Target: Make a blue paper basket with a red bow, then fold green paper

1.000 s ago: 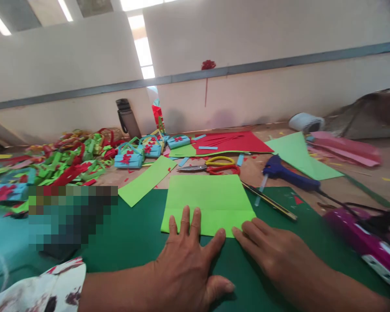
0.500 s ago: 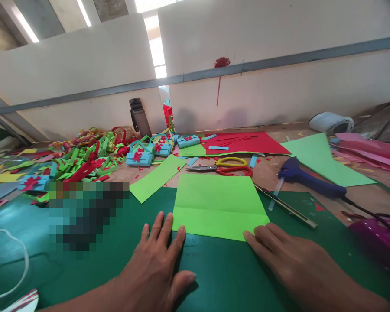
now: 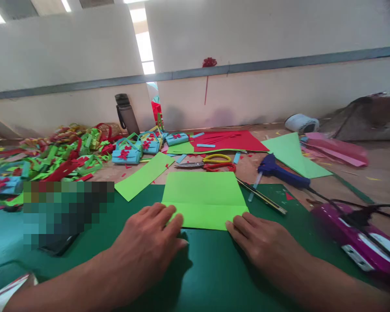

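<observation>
Light-green paper (image 3: 199, 188) lies on the dark-green mat (image 3: 211, 268), left hand (image 3: 147, 242) and right hand (image 3: 271, 245) curled at its near corners, pinch unclear, the apparent creasing calling for even pressure!

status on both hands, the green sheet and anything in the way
Left hand at green sheet's near left corner. Right hand at near right corner. Sheet flat, creased across. Scissors just beyond; nothing lying on sheet but fingers.

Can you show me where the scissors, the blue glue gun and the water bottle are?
Scissors (image 3: 217, 158): head view, yellow handle.
Glue gun (image 3: 289, 177): head view, blue handle.
Water bottle (image 3: 128, 118): head view, body.
</observation>
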A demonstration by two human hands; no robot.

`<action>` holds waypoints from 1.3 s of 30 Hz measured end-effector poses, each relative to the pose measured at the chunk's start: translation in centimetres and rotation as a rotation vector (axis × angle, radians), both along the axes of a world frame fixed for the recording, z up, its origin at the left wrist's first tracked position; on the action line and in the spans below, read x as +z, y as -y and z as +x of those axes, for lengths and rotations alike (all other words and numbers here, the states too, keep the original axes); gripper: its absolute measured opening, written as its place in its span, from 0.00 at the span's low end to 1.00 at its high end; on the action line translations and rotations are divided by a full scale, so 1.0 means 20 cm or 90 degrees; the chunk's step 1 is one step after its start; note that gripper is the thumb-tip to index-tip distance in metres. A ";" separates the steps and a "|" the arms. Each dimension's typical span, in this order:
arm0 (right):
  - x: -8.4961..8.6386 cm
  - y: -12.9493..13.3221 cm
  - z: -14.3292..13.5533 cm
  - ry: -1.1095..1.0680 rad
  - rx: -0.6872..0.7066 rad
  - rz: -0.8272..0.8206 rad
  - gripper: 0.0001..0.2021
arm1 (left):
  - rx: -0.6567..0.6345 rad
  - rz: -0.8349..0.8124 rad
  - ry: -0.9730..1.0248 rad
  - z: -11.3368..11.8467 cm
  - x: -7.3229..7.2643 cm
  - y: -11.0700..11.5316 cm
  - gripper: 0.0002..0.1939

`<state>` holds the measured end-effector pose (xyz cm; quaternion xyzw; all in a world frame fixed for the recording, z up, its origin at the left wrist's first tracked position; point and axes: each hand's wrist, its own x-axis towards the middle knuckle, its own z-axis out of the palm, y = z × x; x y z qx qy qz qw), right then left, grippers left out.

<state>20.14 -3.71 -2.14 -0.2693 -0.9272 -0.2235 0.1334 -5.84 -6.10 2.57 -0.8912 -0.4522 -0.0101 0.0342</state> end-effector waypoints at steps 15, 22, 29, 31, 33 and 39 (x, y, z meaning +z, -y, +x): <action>0.16 -0.04 0.04 0.128 0.051 -0.267 0.19 | -0.258 -0.197 0.165 0.04 -0.19 -0.19 0.21; 0.18 -0.02 0.12 0.140 0.036 -0.276 0.20 | -0.263 -0.211 0.167 0.05 -0.19 -0.18 0.19; 0.18 0.02 0.23 0.149 -0.027 -0.276 0.23 | -0.266 -0.200 0.163 0.06 -0.19 -0.18 0.18; 0.18 0.03 0.26 0.152 -0.042 -0.271 0.22 | -0.263 -0.200 0.157 0.06 -0.19 -0.18 0.18; 0.18 0.05 0.28 0.149 -0.048 -0.259 0.22 | -0.260 -0.204 0.151 0.06 -0.18 -0.18 0.18; 0.14 0.07 0.36 0.122 -0.068 -0.219 0.25 | -0.257 -0.212 0.141 0.05 -0.17 -0.18 0.19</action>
